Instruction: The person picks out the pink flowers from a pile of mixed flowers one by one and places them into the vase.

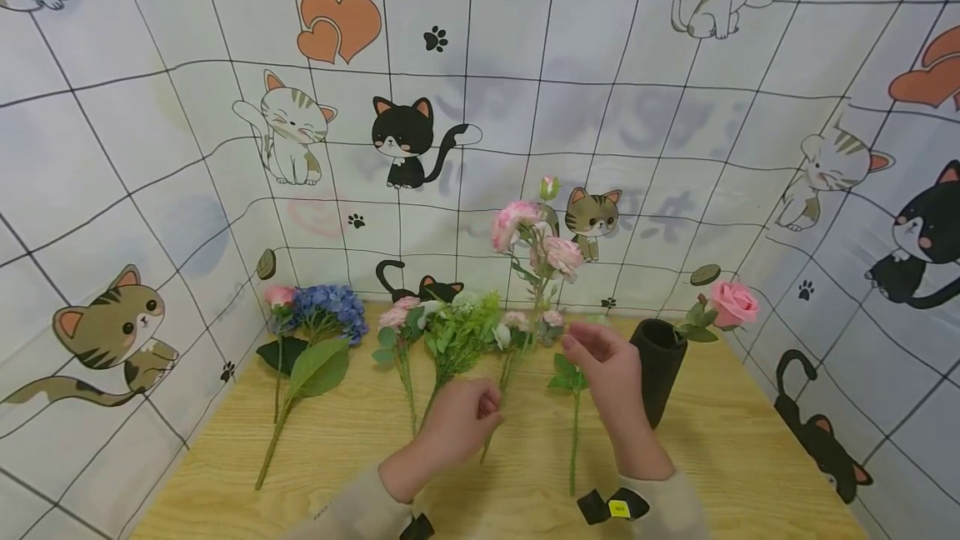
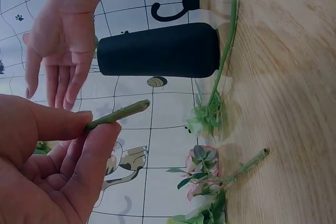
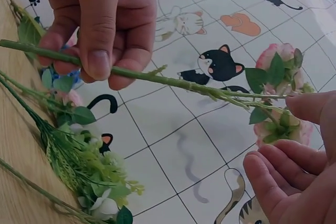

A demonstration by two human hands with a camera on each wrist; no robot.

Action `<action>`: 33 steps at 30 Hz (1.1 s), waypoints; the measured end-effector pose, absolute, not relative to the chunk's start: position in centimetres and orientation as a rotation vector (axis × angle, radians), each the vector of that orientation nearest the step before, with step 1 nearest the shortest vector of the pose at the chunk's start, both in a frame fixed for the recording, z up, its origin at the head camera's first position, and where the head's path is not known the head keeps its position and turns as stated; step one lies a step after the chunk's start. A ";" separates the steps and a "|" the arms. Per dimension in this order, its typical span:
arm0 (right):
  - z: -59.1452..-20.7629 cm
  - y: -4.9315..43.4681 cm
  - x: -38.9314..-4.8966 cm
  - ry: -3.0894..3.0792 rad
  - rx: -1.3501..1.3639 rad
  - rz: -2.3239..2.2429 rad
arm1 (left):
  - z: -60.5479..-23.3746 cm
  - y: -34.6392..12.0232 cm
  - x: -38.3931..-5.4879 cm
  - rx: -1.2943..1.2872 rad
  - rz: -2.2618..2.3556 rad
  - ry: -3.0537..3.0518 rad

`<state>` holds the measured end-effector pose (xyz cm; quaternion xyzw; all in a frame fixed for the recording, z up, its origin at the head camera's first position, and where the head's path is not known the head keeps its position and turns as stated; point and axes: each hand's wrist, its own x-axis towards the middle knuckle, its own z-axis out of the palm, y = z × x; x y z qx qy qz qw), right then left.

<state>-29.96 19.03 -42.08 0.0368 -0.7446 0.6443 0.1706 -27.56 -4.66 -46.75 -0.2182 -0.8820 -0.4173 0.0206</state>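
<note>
My left hand [image 1: 459, 419] pinches the green stem [image 3: 157, 80] of a pink flower spray [image 1: 536, 240] between thumb and fingers, close to its lower end. The spray has ruffled pink blooms and a bud on top, and stands upright above the table. Its cut stem end [image 2: 134, 111] pokes out past my left fingertips. Beside the upper stem is my right hand [image 1: 611, 382], fingers loosely bent and palm facing the stem. One right digit lies at the thin branches [image 3: 257, 98]; whether it touches them I cannot tell. A black vase [image 1: 658, 373] stands right of that hand.
A pink rose [image 1: 733, 304] leans out at the vase's rim, its stem hidden. On the wooden table [image 1: 360, 490] lie a blue hydrangea [image 1: 330, 311], leafy greenery [image 1: 465, 332], pink-flowered stems and a leafy stem [image 1: 575, 432] under my right hand. Cat-patterned cloth walls [image 1: 480, 115] enclose the table.
</note>
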 end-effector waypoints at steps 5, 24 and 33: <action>-43.0 17.9 -30.4 -2.131 0.124 1.944 | -46.8 -4.2 -27.3 -0.699 -1.304 -2.728; -43.7 16.2 -30.2 -2.154 0.118 1.844 | -47.2 -3.7 -26.9 -0.747 -1.315 -2.731; -43.4 15.7 -29.8 -2.175 0.037 1.875 | -47.6 -3.6 -27.0 -0.755 -1.313 -2.735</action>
